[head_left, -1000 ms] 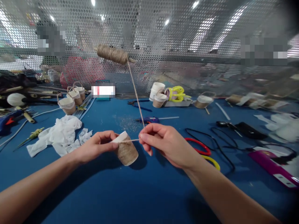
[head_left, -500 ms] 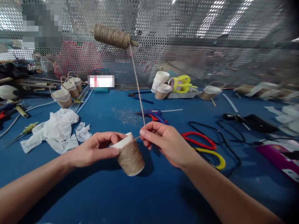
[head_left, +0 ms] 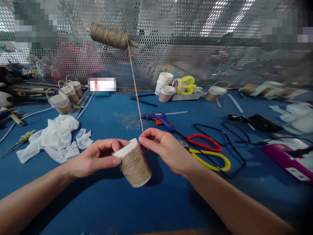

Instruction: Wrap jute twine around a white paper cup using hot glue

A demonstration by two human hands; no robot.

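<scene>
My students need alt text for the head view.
The left hand holds a tilted, twine-wrapped cup while the right hand pinches twine running from a spool above a blue table. A glue gun and small baskets sit beyond.

Left: crumpled white cloth (head_left: 55,135), lace scrap (head_left: 83,139) beside it; right: purple device (head_left: 278,156), black pouch (head_left: 266,124) beyond.

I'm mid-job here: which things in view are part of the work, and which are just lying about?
In use:
- twine-wrapped cup, in the left hand
- twine strand, in the right hand
- twine spool, feeding the strand

Apparently lying about:
- glue gun
- white fabric
- handled cups at left
</scene>
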